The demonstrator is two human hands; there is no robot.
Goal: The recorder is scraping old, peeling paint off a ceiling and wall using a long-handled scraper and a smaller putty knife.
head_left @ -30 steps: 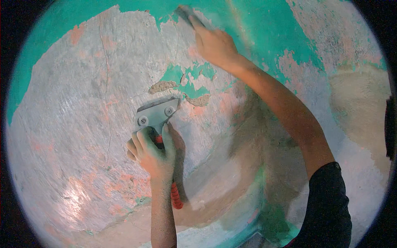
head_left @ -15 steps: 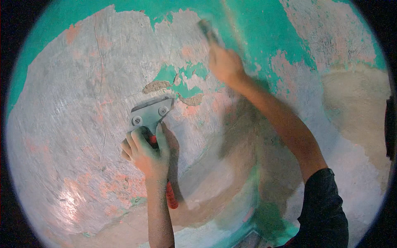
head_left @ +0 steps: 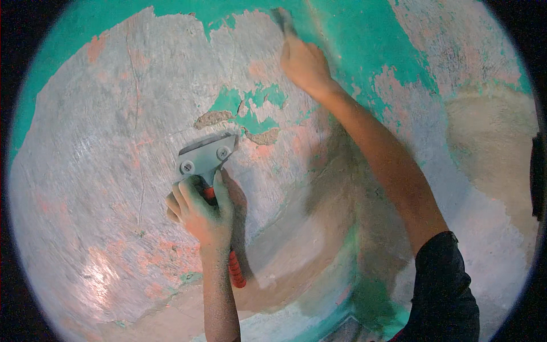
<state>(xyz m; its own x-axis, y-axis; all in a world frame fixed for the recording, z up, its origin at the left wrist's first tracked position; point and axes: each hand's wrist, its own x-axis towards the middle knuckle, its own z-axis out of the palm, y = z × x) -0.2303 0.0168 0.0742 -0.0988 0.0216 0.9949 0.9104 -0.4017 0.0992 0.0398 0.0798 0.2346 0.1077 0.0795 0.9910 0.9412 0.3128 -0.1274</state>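
My left hand point(head_left: 202, 208) is wrapped round a scraper point(head_left: 208, 157) with a wide grey metal head, two screws and a red handle whose end shows below my wrist. Its blade points up, just under patches of green paint and crumbled plaster point(head_left: 262, 135). Higher and to the right, my right hand point(head_left: 306, 65) is closed on a small, dark, flat tool point(head_left: 285, 21), blurred by motion. That tool's tip is at the border between green paint point(head_left: 364, 34) and scraped grey surface. Whether the tip touches the wall is hard to tell.
Most of the view is a wall point(head_left: 85, 154), scraped to grey with orange traces. A vertical crack point(head_left: 137, 102) runs down its left part. The wall has a corner right of centre, and a brown bare patch point(head_left: 484, 137) lies on the right. A dark object point(head_left: 537, 176) stands at the right rim.
My right hand has moved up and slightly left with the small tool, along the green paint's edge. The left hand and its scraper have stayed almost in place.
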